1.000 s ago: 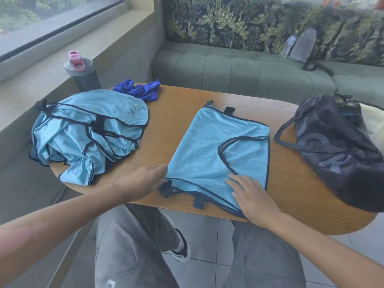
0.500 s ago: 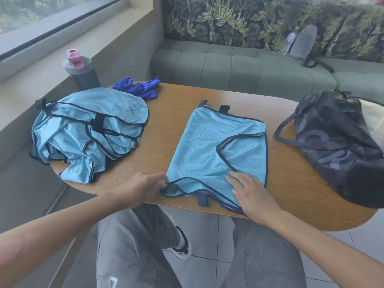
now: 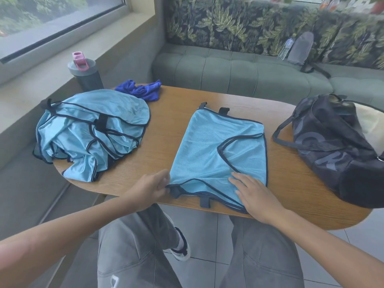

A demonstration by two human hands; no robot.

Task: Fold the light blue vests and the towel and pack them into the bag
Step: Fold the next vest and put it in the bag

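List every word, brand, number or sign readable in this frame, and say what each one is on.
"OR" and, lower, "OR": large grey letters on the side of the dark bag; both runs are cut off by folds and a strap, so the full word cannot be read.
Water bottle on the sofa: its label is too small to read.
Shaker bottle, vests, towel: no text visible.

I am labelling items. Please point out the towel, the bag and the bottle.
towel (image 3: 139,90): head view, middle of crumpled cloth.
bag (image 3: 330,142): head view, dark side panel.
bottle (image 3: 89,77): head view, grey body.
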